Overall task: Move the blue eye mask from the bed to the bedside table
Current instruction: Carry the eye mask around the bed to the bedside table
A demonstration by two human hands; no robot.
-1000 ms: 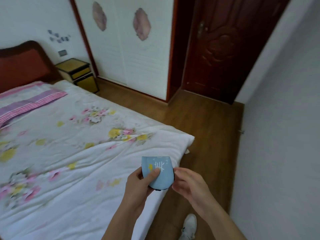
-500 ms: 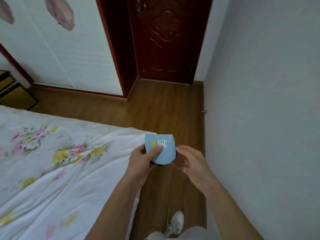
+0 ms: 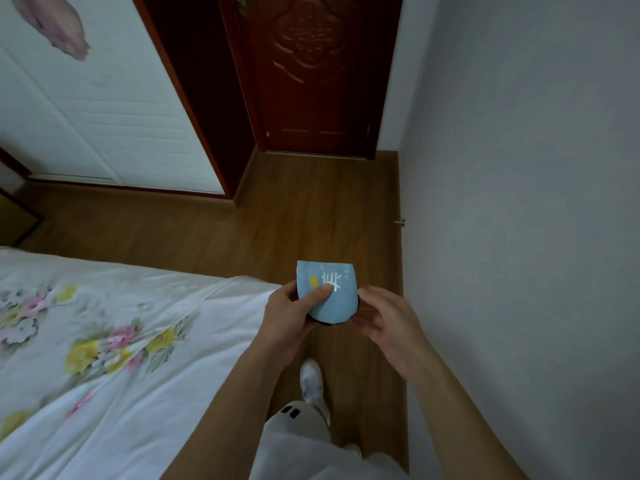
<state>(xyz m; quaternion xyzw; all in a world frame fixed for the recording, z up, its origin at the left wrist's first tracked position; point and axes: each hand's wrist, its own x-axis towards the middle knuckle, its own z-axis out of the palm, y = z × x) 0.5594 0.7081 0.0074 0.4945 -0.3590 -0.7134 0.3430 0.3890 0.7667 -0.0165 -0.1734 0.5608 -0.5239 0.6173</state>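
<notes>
- Lower centre: mask (image 3: 329, 299) now off the bed (image 3: 104, 341), left hand (image 3: 287, 317) pinching it, thumb on top.
- Right hand (image 3: 384, 320) beside it, fingers loosely curled.
- View has swung toward the door (image 3: 311, 74); table barely visible, carry under way.

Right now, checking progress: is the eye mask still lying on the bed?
No, the blue eye mask is held up by the left hand beyond the bed edge.

Both forearms bare; no sleeves, watch or rings visible on the left hand (image 3: 289, 317) or right hand (image 3: 388, 318). Legwear: light-coloured trousers (image 3: 298, 441) with two small black rectangular marks. Footwear: one white shoe (image 3: 310, 379) visible.
</notes>
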